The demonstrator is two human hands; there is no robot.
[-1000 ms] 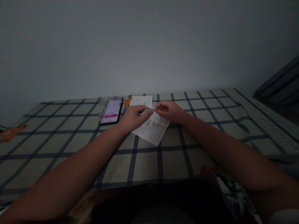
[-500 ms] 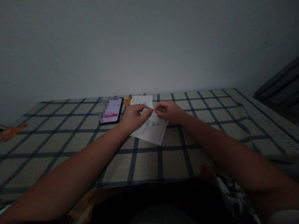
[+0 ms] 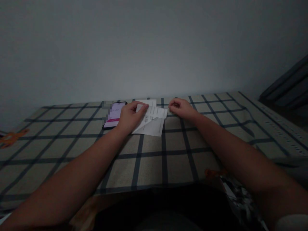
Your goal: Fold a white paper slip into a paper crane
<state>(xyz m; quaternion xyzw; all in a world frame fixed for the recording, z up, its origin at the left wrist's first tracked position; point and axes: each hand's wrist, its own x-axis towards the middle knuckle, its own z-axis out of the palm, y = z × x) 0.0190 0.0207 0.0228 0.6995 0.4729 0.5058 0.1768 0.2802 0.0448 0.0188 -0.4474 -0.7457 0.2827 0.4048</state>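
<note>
My left hand point(image 3: 132, 115) pinches a white printed paper point(image 3: 157, 112) between thumb and forefinger, with the other fingers partly hidden behind it. This paper slants across a second printed white sheet point(image 3: 154, 128) that shows below and behind it; whether the two are separate pieces I cannot tell. To the right of the paper's edge, a small gap away, my right hand point(image 3: 181, 108) is closed, its thumb and fingertips together. Anything between those fingertips is too small to make out.
A phone point(image 3: 113, 115) with a lit screen lies just left of my left hand. A checked cloth point(image 3: 149, 160) covers the table, which meets a plain wall point(image 3: 154, 48) at the back. Dark striped fabric point(image 3: 288, 83) stands at the far right.
My hands have moved apart, the right one going right and the left one slightly left. The paper has shifted and now shows a slanted piece over the lower sheet.
</note>
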